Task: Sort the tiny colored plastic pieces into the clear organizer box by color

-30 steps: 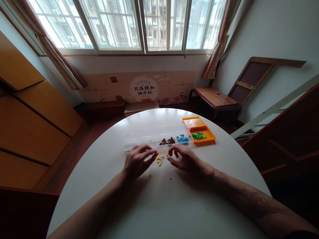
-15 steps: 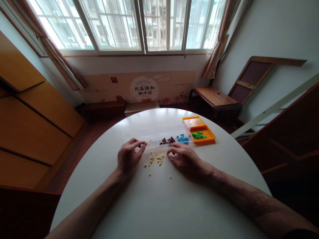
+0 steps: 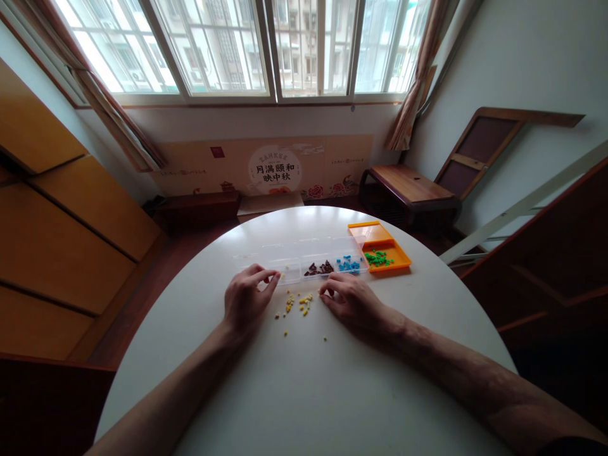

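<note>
My left hand (image 3: 249, 294) is closed in a pinch at the left compartment of a clear plastic box (image 3: 293, 273). What its fingertips hold, if anything, is too small to make out. A few pale yellow bits lie in that compartment. My right hand (image 3: 351, 301) rests on the table with thumb and forefinger pinched, just right of a loose scatter of small yellow pieces (image 3: 304, 303). Anything between those fingers is hidden. Dark brown pieces (image 3: 319, 269) fill the box's middle compartment, and blue pieces (image 3: 349, 265) the right one.
An open orange case (image 3: 401, 256) with small green pieces (image 3: 377, 258) stands against the clear box's right end. Everything sits on a round white table (image 3: 304, 392). Beyond its far edge are a wooden stool (image 3: 411, 183) and a window wall.
My right hand's fingertips have shifted very slightly to the right. My left hand keeps its place at the clear box, and the scattered pieces look the same.
</note>
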The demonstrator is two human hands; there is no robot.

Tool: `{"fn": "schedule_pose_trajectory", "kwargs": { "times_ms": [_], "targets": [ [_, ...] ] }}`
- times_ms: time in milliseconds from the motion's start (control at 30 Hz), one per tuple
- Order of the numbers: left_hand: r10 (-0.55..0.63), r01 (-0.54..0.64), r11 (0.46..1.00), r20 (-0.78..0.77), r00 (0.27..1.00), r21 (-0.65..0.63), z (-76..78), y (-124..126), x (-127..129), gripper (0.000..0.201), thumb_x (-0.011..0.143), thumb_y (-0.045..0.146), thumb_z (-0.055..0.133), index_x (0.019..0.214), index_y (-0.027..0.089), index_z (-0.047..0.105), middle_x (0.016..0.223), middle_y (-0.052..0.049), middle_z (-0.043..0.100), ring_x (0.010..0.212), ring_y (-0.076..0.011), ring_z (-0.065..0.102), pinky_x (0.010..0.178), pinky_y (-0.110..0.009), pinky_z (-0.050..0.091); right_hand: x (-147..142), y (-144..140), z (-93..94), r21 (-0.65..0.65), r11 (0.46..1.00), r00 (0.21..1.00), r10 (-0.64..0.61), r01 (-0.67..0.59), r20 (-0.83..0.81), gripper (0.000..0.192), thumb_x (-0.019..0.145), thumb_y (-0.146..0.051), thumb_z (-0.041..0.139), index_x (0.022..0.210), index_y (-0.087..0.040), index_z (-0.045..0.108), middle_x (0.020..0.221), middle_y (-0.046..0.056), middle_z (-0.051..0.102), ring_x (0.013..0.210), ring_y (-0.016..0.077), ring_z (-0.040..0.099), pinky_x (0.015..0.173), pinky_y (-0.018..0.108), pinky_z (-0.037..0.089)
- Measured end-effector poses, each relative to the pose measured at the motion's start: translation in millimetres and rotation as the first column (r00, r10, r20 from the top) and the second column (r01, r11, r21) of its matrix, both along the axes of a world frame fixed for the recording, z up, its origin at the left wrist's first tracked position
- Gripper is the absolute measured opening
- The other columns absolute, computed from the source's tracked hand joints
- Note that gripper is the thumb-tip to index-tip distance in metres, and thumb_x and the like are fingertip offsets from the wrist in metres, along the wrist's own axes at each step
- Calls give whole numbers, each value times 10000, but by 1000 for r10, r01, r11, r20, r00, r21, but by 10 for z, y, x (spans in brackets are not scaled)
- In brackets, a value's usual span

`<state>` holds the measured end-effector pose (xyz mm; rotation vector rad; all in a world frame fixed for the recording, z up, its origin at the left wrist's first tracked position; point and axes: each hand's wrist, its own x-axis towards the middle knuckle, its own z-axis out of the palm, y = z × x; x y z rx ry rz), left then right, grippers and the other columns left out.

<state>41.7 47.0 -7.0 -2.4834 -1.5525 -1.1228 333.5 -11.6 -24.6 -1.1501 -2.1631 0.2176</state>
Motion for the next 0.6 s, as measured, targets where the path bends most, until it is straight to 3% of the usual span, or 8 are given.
{"fn": "schedule_pose_trajectory", "kwargs": {
  "times_ms": [133,233,400,600],
  "targets": [
    [-43,43,999,3,999,33,42,-15,7,198,1033,383,714,975,259,857,883,-17,727,707,-158,616,707,-295,467,2,13,-26,34,999,1000,5,-4,-10,77,1030,-197,706,957,-210,729,917,40,704,859,194,657,810,308,507],
    [-203,201,977,14,979,69,88,-73,45,165,1017,378,748,983,252,850,886,-23,726,760,-163,651,759,-299,503,-3,20,-27,70,997,998,34,-31,-49,99,1050,-210,686,956,-212,716,923,38,707,848,189,651,807,309,504],
    [-455,455,891,38,890,3,75,-206,157,119,1009,337,768,973,254,845,853,-21,729,705,-135,631,670,-262,488,-27,15,42,129,984,984,137,-122,-111,107,1090,-251,655,1006,-214,710,917,38,706,830,182,646,773,303,505],
    [-540,539,842,40,841,38,16,-261,244,53,988,287,806,1012,264,847,844,-10,753,670,-119,633,672,-260,496,-55,8,89,195,963,973,207,-184,-105,68,1090,-258,677,1046,-221,713,915,29,727,785,162,637,758,300,498]
  ]
}}
